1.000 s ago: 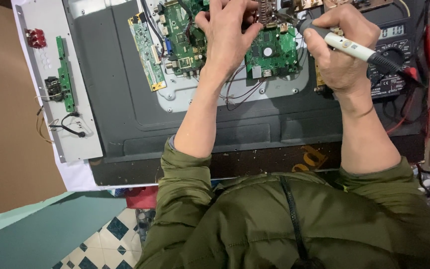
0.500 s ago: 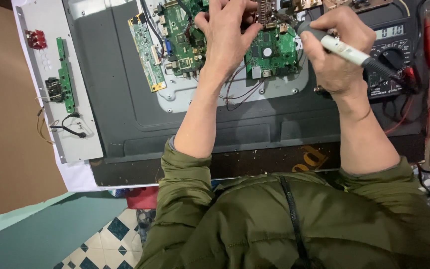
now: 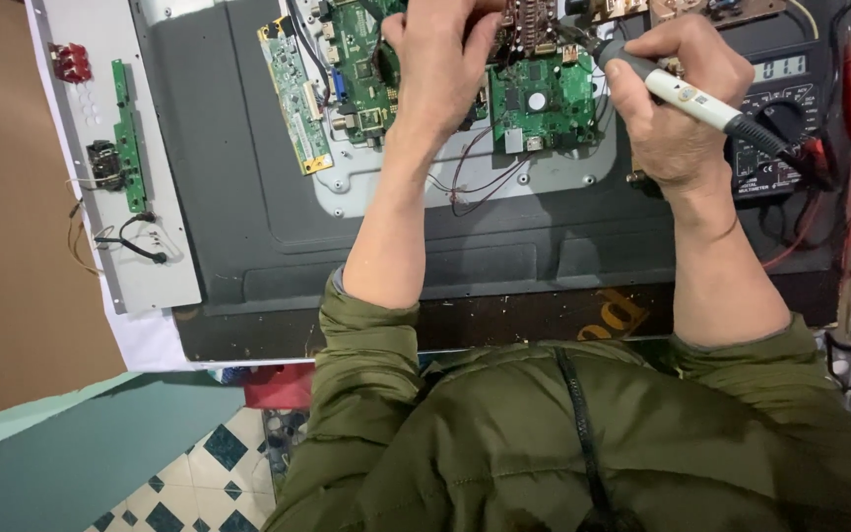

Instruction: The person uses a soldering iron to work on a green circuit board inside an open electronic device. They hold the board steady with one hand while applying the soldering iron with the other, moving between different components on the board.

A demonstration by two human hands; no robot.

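While the right hand [image 3: 677, 118] pinches a white, black-tipped soldering iron [image 3: 701, 101] — left-hand [image 3: 440, 64] grip unclear — green board [image 3: 544, 99].

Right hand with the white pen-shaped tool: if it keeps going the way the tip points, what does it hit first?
The right hand aims the white tool up and to the left. First in that line is likely the small brown circuit board by the left hand; depth is unclear, and the tip may already touch it.

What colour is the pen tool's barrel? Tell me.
White barrel, black grip, in the head view.
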